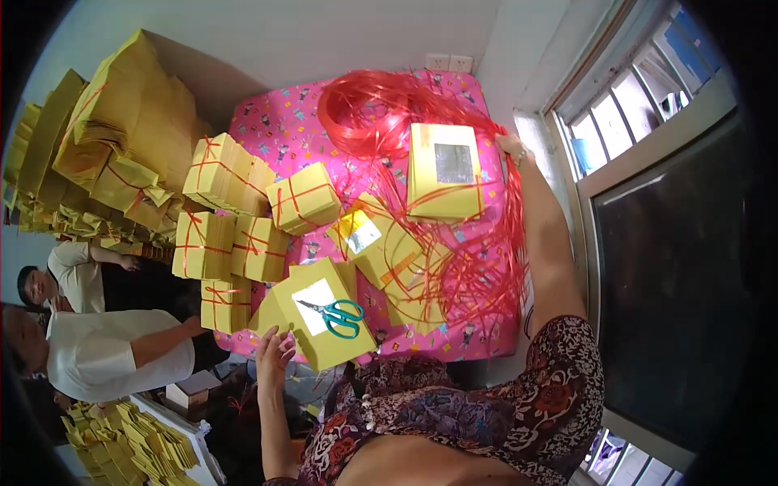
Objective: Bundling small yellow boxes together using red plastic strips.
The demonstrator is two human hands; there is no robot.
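Observation:
My right hand [513, 147] is reaching to the far right of the pink table, its fingers closed around red plastic ribbon [515, 202] that hangs in long strands. Left of it stands a stack of yellow paper envelopes [421, 182] with a silvery window patch on top. My left hand [275, 355] is at the near edge, fingers apart, beside another pile of yellow envelopes [328, 352]. Teal-handled scissors [344, 318] lie on that pile. A big coil of the red ribbon [348, 121] rests at the back, with loose strands spread over the flat envelopes [369, 259] in the middle.
Tied yellow bundles [204, 247] crowd the table's left side. Taller stacks [121, 121] rise behind them. Two people in white shirts [93, 352] are at the left. A barred window [632, 105] and wall close off the right. More yellow pieces [150, 441] lie lower left.

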